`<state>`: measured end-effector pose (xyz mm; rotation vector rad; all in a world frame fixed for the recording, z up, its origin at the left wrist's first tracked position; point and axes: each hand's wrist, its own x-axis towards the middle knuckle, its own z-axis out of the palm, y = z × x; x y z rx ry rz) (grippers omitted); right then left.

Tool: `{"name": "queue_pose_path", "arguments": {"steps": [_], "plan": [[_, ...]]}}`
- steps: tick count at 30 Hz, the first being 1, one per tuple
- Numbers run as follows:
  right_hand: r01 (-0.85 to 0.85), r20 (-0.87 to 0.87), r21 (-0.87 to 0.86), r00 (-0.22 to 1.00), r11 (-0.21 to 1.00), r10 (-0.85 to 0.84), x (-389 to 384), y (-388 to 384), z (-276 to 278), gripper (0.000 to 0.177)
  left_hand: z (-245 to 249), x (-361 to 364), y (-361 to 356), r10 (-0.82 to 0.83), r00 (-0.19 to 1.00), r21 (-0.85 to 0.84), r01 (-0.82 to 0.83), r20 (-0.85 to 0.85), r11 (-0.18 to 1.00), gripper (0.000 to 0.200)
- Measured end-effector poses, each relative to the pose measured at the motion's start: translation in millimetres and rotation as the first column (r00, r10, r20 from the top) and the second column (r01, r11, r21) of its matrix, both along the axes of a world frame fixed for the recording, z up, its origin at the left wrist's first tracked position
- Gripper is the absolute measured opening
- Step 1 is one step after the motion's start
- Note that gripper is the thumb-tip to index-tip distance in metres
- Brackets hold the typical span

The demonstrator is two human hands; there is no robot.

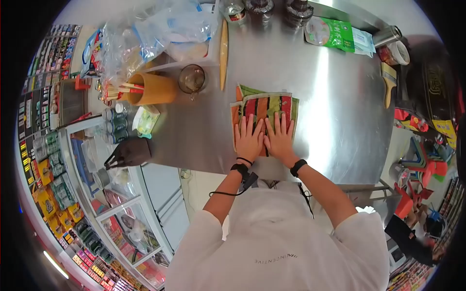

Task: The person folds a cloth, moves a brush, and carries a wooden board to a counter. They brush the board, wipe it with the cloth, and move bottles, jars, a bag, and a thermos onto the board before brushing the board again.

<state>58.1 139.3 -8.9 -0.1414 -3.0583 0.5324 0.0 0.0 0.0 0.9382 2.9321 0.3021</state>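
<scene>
A folded cloth with red, orange, green and dark stripes lies on the steel table, near its front edge. My left hand rests flat on the lower left part of the cloth, fingers stretched out and pointing away from me. Beside it, my right hand lies flat on the lower right part, fingers spread a little. The two hands are side by side, with the thumbs close together. Both palms cover part of the cloth's near side.
Left on the table are a chopstick holder, a glass, a tissue pack and plastic bags. A rolling pin lies behind the cloth. Back right are a green packet and a brush. A person is at far right.
</scene>
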Motion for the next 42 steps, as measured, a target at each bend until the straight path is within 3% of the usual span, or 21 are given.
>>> {"name": "queue_pose_path", "arguments": {"steps": [3,12,22,31,42], "plan": [[0.031,0.017,-0.008,0.999,0.999,-0.031,-32,-2,7,0.060,10,-36,2,-0.016,0.999,0.012,0.016,0.045,1.000,0.048],[0.037,-0.058,0.027,0.998,0.999,-0.035,-197,58,-12,0.059,-6,-201,63,0.016,0.997,0.166,-0.004,-0.074,0.986,0.046],[0.085,-0.172,0.087,0.983,0.993,-0.069,-281,85,-32,0.052,-27,-276,95,0.064,0.987,0.288,-0.019,-0.148,0.957,0.044],[0.151,-0.218,0.183,0.970,0.972,-0.109,-274,72,-42,0.049,-39,-263,88,0.052,0.969,0.268,0.015,-0.242,0.963,0.044],[0.195,-0.174,0.120,0.970,0.973,-0.172,-172,7,-25,0.049,-23,-161,32,0.029,0.989,0.197,0.000,-0.147,0.980,0.045]]}}
